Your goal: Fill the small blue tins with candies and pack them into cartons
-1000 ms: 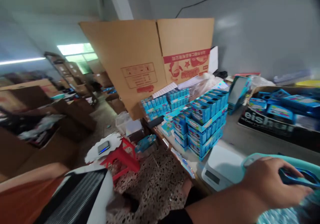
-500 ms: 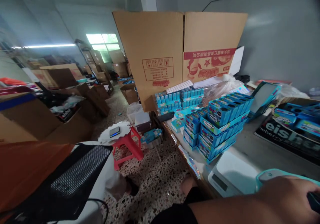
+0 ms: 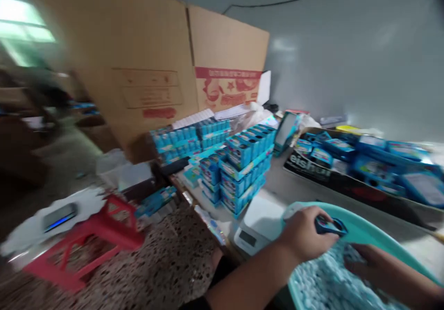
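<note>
My left hand [image 3: 305, 236] is closed around a small blue box [image 3: 329, 226] at the rim of a teal basin [image 3: 374, 229] filled with many small pale blue-white pieces [image 3: 326, 280]. My right hand [image 3: 367, 261] reaches into those pieces from the right; its fingers are buried and blurred. A white scale [image 3: 258, 224] sits just left of the basin on the grey table [image 3: 291, 187].
Stacks of blue boxes [image 3: 239, 171] stand on the table behind the scale. A long tray of blue boxes [image 3: 364, 162] lies at the right. A big open cardboard carton [image 3: 166, 69] stands behind. A red stool [image 3: 93, 240] with a phone sits on the floor at left.
The view swung right and down, so the basin's contents and my right hand now show. My left hand keeps its grip on the blue box at the basin's rim.
</note>
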`<action>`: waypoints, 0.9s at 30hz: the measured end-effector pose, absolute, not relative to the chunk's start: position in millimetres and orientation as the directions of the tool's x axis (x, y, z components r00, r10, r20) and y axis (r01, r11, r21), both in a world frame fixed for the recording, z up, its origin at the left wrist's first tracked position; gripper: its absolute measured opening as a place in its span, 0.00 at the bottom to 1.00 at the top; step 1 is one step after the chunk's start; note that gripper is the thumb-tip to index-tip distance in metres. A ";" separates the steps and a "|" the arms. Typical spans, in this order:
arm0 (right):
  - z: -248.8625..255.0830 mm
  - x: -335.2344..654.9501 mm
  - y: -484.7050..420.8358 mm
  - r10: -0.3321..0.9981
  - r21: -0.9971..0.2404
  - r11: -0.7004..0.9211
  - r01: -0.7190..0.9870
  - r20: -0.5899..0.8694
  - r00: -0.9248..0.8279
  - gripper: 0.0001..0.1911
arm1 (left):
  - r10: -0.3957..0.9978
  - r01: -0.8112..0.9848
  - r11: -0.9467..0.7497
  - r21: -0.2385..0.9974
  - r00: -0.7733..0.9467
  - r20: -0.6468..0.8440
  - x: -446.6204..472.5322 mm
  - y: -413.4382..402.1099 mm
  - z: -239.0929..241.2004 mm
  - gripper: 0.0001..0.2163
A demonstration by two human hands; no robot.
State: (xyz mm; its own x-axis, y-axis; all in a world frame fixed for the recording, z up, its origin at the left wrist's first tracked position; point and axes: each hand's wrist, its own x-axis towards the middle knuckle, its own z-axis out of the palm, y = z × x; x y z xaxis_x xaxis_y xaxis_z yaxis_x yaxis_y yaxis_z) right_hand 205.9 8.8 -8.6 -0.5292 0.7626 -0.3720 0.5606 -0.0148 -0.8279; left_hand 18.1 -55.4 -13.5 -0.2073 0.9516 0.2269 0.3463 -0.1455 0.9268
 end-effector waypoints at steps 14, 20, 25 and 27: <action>27.3 187.7 4.0 0.882 -1.000 0.021 -0.014 0.025 -0.470 0.16 | 0.973 0.331 -0.210 0.920 -0.024 0.231 13.1 -59.0 -2.0 0.11; 21.4 185.2 4.2 0.904 -0.956 0.264 0.129 0.198 -0.380 0.14 | 0.962 0.357 -0.272 0.894 0.084 0.260 12.9 -58.3 -4.7 0.10; 19.3 184.1 3.8 0.904 -0.901 0.345 0.263 0.243 -0.352 0.10 | 0.969 0.353 -0.248 0.902 0.079 0.236 12.4 -58.9 -1.7 0.11; 17.2 184.1 4.8 0.907 -0.901 0.337 0.274 0.232 -0.350 0.10 | 0.968 0.354 -0.249 0.902 0.079 0.236 12.4 -59.1 -1.3 0.11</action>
